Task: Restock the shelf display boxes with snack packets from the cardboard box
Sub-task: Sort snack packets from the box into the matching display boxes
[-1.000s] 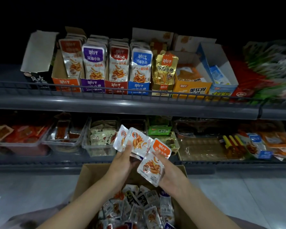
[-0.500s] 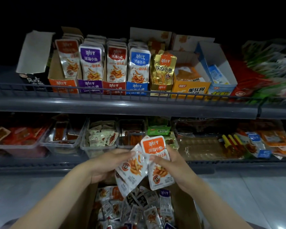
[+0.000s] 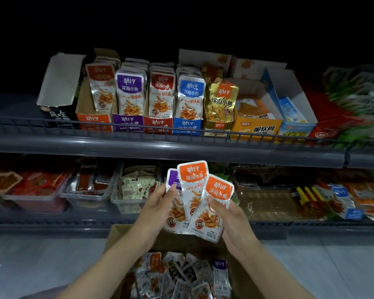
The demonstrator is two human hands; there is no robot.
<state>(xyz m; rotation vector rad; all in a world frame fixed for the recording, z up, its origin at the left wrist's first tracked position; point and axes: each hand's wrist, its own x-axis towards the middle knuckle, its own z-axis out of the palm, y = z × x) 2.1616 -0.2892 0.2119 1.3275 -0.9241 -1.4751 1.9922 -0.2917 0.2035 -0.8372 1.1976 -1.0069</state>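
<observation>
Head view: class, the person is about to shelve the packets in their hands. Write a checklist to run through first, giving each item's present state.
1. Grip: left hand and right hand both hold the fanned packets - ok.
2. One flavour only: a purple packet sits behind two orange packets - not ok.
3. Matching boxes present: orange display box and purple display box stand on the upper shelf - ok.
4. Room in those boxes: depth hidden - cannot tell.
5. Cardboard box holds more packets - ok.

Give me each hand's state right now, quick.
Left hand: holding fanned snack packets, thumb on the purple-topped one.
Right hand: holding the front orange-topped packet.
</observation>
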